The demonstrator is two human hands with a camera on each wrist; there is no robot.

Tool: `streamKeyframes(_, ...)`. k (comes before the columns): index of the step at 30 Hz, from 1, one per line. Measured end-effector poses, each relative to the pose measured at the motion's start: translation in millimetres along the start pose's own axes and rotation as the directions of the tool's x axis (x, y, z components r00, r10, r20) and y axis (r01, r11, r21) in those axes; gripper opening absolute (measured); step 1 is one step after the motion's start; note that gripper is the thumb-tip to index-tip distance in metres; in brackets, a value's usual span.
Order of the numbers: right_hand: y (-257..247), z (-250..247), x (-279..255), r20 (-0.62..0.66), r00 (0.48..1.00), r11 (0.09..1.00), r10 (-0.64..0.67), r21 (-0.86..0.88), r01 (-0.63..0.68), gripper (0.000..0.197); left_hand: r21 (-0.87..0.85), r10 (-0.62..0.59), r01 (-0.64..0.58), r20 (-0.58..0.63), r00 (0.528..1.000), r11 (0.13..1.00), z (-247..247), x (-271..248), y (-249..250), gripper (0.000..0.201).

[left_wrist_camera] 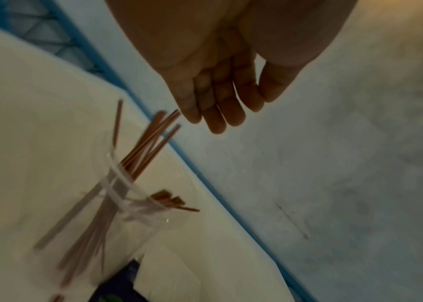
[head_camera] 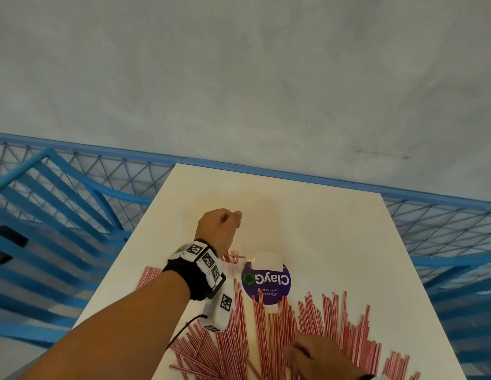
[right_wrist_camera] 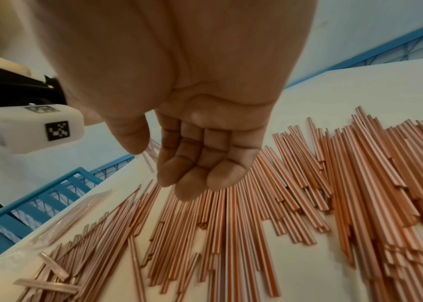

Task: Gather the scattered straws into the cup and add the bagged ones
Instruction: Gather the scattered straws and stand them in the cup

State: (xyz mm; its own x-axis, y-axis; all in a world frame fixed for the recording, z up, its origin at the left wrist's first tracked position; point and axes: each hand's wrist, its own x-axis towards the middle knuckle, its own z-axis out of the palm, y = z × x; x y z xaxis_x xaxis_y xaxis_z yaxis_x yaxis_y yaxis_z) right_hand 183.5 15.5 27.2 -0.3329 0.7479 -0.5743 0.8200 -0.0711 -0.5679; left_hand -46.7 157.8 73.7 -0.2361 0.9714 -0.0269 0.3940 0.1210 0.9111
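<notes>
Your left hand (left_wrist_camera: 218, 96) hangs relaxed and empty above the cup (left_wrist_camera: 138, 196) of straws (left_wrist_camera: 151, 141). Your right hand (right_wrist_camera: 200, 161), fingers loosely spread, holds nothing above the scattered straws (right_wrist_camera: 308, 194) at the tabletop's (head_camera: 334, 229) 6 o'clock edge.

The straws (head_camera: 315, 325) I am sorting are showing pink-and-white stripes, appearing copper-orange in my wrist views. The table (head_camera: 334, 229) is showing plain white. The round sticker (head_camera: 266, 283) is showing purple with white lettering and a green ring. My wristband (head_camera: 196, 272) is showing black, carrying black-and-white square markers. The railing (head_camera: 74, 171) is showing blue.
</notes>
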Motion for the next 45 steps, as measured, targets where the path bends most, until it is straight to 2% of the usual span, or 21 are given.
streamKeyframes(2, 0, 0, -4, -0.034, 0.999, 1.000, -0.004, -0.019, 0.003, 0.020, 0.086, 0.092, -0.092, -0.006, 0.996, 0.992, -8, -12, 13, 0.033)
streamKeyframes(5, -1, 5, -12, -0.079, 0.997, 1.000, 0.027, 0.003, -0.027, 0.020, 0.116, 0.186, -0.187, 0.020, 0.982, 0.976, -20, -34, 30, 0.033)
streamKeyframes(10, -1, 14, -18, -0.157, 0.980, 0.993, 0.121, 0.009, -0.121, 0.016, 0.153, 0.238, -0.261, 0.153, 0.959, 0.953, -26, -90, 32, 0.037)
streamKeyframes(13, 0, 22, -19, -0.202, 0.964, 0.985, 0.171, 0.007, -0.174, 0.017, 0.283, 0.118, -0.183, 0.232, 0.966, 0.941, -15, -121, 2, 0.037)
streamKeyframes(18, 5, 29, -20, -0.237, 0.940, 0.967, 0.245, -0.014, -0.256, 0.022, 0.654, -0.191, -0.034, 0.269, 0.944, 0.755, 10, -151, -52, 0.036)
streamKeyframes(21, 6, 32, -16, -0.245, 0.929, 0.958, 0.278, -0.005, -0.288, 0.024, 0.763, -0.269, -0.032, 0.266, 0.926, 0.646, 22, -155, -62, 0.042)
streamKeyframes(23, 6, 33, -11, -0.248, 0.921, 0.950, 0.300, -0.008, -0.312, 0.032, 0.793, -0.299, -0.044, 0.280, 0.912, 0.608, 30, -153, -65, 0.047)
streamKeyframes(25, 6, 31, -4, -0.257, 0.910, 0.942, 0.325, -0.001, -0.336, 0.040, 0.809, -0.299, -0.076, 0.301, 0.906, 0.583, 38, -151, -66, 0.041)
streamKeyframes(27, 6, 31, 2, -0.248, 0.908, 0.938, 0.339, 0.019, -0.345, 0.038, 0.830, -0.309, -0.091, 0.304, 0.901, 0.551, 43, -150, -65, 0.036)
streamKeyframes(30, 4, 29, 7, -0.246, 0.906, 0.936, 0.343, 0.007, -0.353, 0.027, 0.840, -0.343, -0.062, 0.287, 0.894, 0.540, 48, -147, -64, 0.033)
streamKeyframes(35, 3, 27, 15, -0.263, 0.890, 0.925, 0.372, 0.022, -0.380, 0.007, 0.805, -0.443, 0.079, 0.238, 0.864, 0.587, 52, -142, -63, 0.022)
streamKeyframes(39, 2, 21, 17, -0.228, 0.893, 0.920, 0.388, 0.039, -0.390, 0.011, 0.752, -0.498, 0.188, 0.208, 0.842, 0.632, 51, -137, -63, 0.017)
streamKeyframes(42, 8, 17, 15, -0.230, 0.900, 0.929, 0.370, 0.099, -0.357, 0.004, 0.742, -0.490, 0.205, 0.186, 0.852, 0.638, 50, -137, -63, 0.014)
streamKeyframes(45, 13, 15, 6, -0.248, 0.910, 0.940, 0.333, 0.159, -0.301, 0.011, 0.761, -0.497, 0.263, 0.088, 0.863, 0.592, 50, -144, -60, 0.030)
